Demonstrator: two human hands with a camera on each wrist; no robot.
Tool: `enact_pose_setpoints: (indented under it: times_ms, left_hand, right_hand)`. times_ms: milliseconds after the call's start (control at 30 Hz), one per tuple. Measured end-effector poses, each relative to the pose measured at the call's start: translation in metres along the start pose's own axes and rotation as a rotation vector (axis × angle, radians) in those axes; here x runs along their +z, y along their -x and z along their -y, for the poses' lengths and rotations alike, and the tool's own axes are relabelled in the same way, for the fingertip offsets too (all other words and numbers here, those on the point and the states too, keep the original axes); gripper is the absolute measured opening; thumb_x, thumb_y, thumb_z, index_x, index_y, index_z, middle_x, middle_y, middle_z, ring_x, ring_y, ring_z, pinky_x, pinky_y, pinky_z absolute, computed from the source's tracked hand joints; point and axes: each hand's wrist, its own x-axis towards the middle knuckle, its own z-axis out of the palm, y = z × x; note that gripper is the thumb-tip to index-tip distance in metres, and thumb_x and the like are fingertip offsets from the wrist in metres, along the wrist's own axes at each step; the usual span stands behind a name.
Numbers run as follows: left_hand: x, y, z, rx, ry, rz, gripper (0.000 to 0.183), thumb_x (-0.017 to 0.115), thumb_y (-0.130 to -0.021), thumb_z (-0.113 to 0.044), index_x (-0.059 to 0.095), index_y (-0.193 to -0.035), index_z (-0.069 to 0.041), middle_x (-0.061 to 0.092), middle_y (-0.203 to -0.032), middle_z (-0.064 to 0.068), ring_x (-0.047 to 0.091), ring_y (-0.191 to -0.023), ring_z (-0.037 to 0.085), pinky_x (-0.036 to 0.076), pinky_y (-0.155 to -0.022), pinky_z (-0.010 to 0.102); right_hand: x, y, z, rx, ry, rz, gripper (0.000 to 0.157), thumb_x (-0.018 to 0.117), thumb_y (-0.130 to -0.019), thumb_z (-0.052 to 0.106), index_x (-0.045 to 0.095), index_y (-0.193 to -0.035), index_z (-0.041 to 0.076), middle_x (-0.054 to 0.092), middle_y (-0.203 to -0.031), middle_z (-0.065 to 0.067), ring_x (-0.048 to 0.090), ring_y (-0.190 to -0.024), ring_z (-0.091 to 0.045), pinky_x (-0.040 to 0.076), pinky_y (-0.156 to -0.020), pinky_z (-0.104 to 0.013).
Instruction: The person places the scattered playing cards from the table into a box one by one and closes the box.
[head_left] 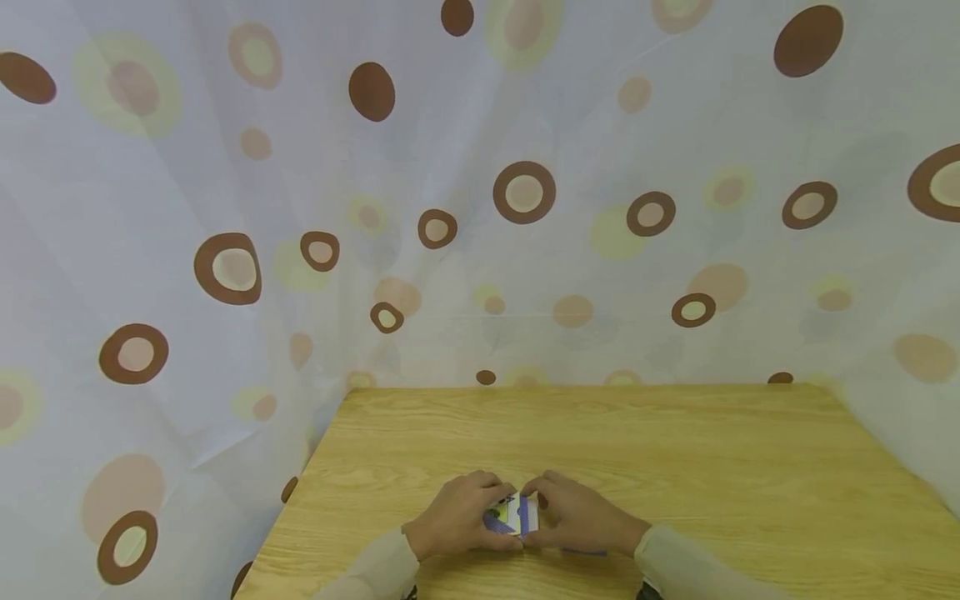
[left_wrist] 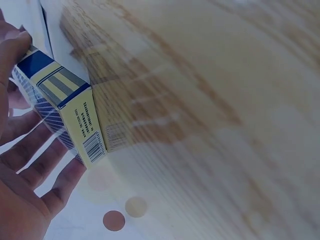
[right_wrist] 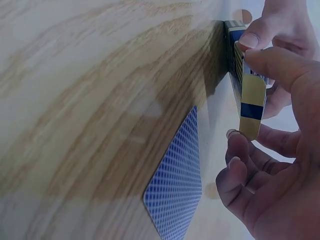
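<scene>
A small playing-card box (head_left: pixel 513 515), cream and blue with a barcode on one end, is held just over the table between both hands. My left hand (head_left: pixel 461 512) grips its left end, thumb on one edge and fingers spread along the opposite side, as the left wrist view shows of the box (left_wrist: pixel 77 117). At the other end my right hand (head_left: pixel 581 515) pinches the box with thumb and fingertips; a cream end panel with a blue band (right_wrist: pixel 252 97) faces the right wrist camera. What is inside the box is hidden.
A blue-checked playing card (right_wrist: pixel 175 180) lies face down on the wooden table (head_left: pixel 637 450), close to my right hand. Behind and left of the table hangs a pale curtain (head_left: pixel 570 117) patterned with brown and yellow circles.
</scene>
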Motion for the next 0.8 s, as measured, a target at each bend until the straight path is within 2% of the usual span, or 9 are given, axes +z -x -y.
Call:
enact_pose_setpoints:
  times_ms: [200, 367, 500, 667, 800]
  left_hand:
    - [0.002, 0.0, 0.002, -0.013, 0.009, -0.003, 0.076, 0.068, -0.086, -0.071, 0.067, -0.134, -0.012, 0.068, -0.12, 0.001, 0.064, -0.104, 0.01, 0.052, -0.08, 0.018]
    - [0.002, 0.001, 0.004, -0.011, 0.002, -0.015, 0.076, 0.069, -0.085, -0.071, 0.068, -0.133, -0.012, 0.068, -0.12, 0.001, 0.064, -0.102, 0.01, 0.05, -0.077, 0.015]
    - [0.001, 0.001, 0.004, -0.004, -0.005, -0.018, 0.077, 0.069, -0.085, -0.071, 0.068, -0.133, -0.012, 0.068, -0.119, 0.001, 0.064, -0.103, 0.01, 0.049, -0.076, 0.013]
    - [-0.001, 0.001, 0.003, 0.001, -0.009, -0.021, 0.076, 0.07, -0.084, -0.07, 0.068, -0.133, -0.011, 0.069, -0.119, 0.001, 0.064, -0.102, 0.011, 0.048, -0.075, 0.011]
    - [0.0, 0.001, 0.004, 0.003, -0.016, -0.021, 0.076, 0.07, -0.084, -0.07, 0.068, -0.132, -0.011, 0.069, -0.119, 0.001, 0.064, -0.103, 0.011, 0.05, -0.077, 0.013]
  right_hand:
    - [0.003, 0.0, 0.002, 0.002, 0.019, -0.026, 0.071, 0.072, -0.088, 0.062, 0.061, -0.132, 0.007, 0.057, -0.111, 0.003, 0.058, -0.097, -0.013, 0.053, -0.08, -0.029]
    - [0.0, 0.001, 0.006, -0.004, 0.008, -0.049, 0.054, 0.072, -0.089, 0.059, 0.064, -0.119, 0.015, 0.056, -0.109, 0.004, 0.059, -0.099, -0.018, 0.053, -0.079, -0.03]
    - [-0.002, 0.001, 0.009, -0.029, -0.031, -0.035, 0.039, 0.074, -0.091, 0.052, 0.066, -0.111, 0.02, 0.054, -0.108, 0.005, 0.056, -0.094, -0.015, 0.051, -0.079, -0.029]
    - [-0.003, 0.001, 0.009, -0.049, -0.098, -0.013, 0.033, 0.073, -0.094, 0.046, 0.066, -0.113, 0.02, 0.052, -0.105, 0.002, 0.049, -0.081, -0.01, 0.048, -0.07, -0.024]
    - [-0.002, 0.003, 0.004, -0.05, -0.125, -0.041, 0.035, 0.066, -0.1, 0.045, 0.065, -0.12, 0.016, 0.055, -0.11, -0.001, 0.05, -0.078, -0.008, 0.048, -0.067, -0.024]
